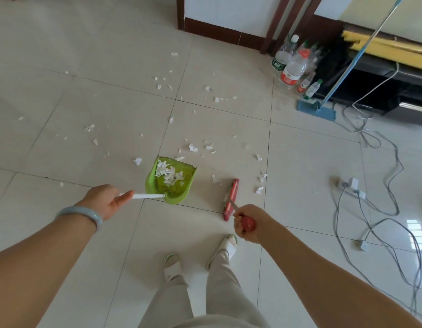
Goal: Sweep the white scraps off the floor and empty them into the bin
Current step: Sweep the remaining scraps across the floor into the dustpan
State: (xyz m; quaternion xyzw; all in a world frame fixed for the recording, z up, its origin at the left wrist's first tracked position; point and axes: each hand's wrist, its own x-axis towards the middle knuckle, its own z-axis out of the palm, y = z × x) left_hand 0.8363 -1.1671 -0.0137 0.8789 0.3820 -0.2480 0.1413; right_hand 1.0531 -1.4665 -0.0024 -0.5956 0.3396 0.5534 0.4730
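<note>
Head view: the left hand (106, 201), wearing a pale blue-green bangle (87, 213) at the wrist, grips the thin white handle (147, 196) of a lime-green plastic dustpan (174, 195). The dustpan rests on the cream tiled floor (63, 91) with its mouth facing away from the person. A heap of white paper scraps (168, 174) lies inside it. Further loose scraps (193, 147) are scattered over the tiles ahead and to both sides, some just beside the dustpan's lip. The right hand (249, 223) is clenched round the red end of a broom handle; the narrow red broom head (231, 200) sits on the floor to the right of the dustpan, near but apart from it. The hands are apart. Clear plastic bottles (290, 67), a blue flat mop (316, 110) and grey cables (370, 140) occupy the right side.
</note>
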